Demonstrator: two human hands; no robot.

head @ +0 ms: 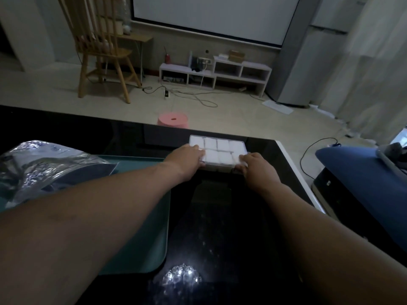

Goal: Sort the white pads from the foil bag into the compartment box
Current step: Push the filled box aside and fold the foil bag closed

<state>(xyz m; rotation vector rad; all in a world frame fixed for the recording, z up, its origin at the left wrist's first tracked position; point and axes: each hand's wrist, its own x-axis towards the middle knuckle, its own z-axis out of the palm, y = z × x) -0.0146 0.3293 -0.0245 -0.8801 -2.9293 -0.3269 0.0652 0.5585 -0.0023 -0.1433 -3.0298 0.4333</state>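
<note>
The grip is two-handed and closed on the compartment box [220,148]; the left hand [189,157] curls over the near left corner, with its fingertips reaching onto the top; the right hand [253,164] curls round the near right corner; the thumbs are hidden, so it cannot be told how far each hand wraps under the box.

Hazard: the box lies close to the far edge of the surface [220,216], beyond which a pink stool [173,120] stands on the floor; a forward push would likely send it over that edge. Hazard: uneven lift from the two near corners would tilt the box; the white pads [222,144] could then slide out or cross between compartments; whether a lid covers them cannot be told.

Every visible compartment holds white pads; the sorting appears nearly complete. The foil bag [44,164] lies well apart at the left, on a teal tray [141,194]; its contents are not visible.
</note>
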